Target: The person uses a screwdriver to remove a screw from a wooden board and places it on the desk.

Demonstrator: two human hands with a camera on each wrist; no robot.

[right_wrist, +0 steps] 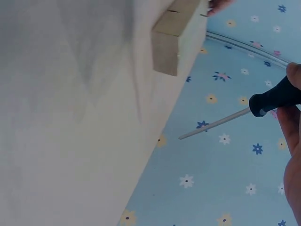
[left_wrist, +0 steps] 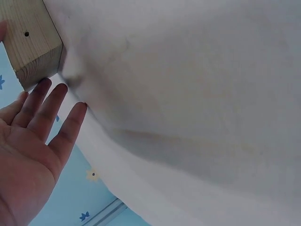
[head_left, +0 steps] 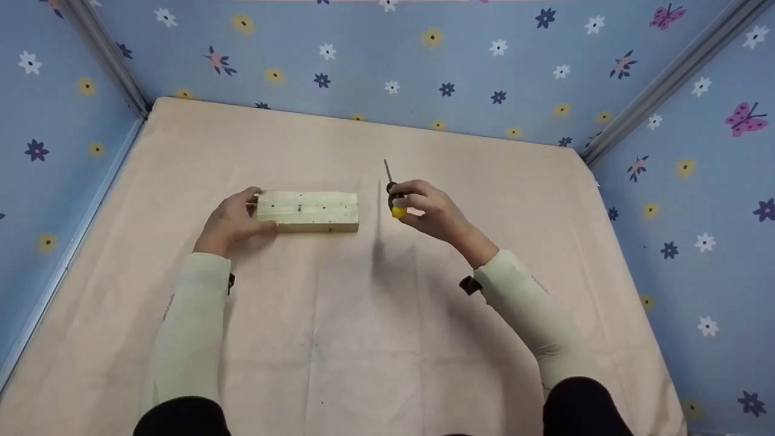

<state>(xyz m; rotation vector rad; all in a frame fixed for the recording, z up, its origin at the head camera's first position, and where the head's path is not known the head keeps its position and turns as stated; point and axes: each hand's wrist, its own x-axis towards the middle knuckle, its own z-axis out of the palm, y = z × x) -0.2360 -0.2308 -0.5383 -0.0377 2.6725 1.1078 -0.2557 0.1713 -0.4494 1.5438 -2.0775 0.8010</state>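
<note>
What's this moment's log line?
left hand: holds wooden block by one end | right hand: holds screwdriver, clear of block | block: on cloth

Free gap between block (head_left: 307, 209) and screwdriver (head_left: 393, 190), wall (head_left: 387, 60) behind

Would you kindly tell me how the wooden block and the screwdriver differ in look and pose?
The wooden block is thick and box-shaped, while the screwdriver is slender. The block is pale with small dark spots, whereas the screwdriver has a dark handle with a yellow end. The block rests on the cloth; the screwdriver is held up off it. Both are longer than they are wide.
</note>
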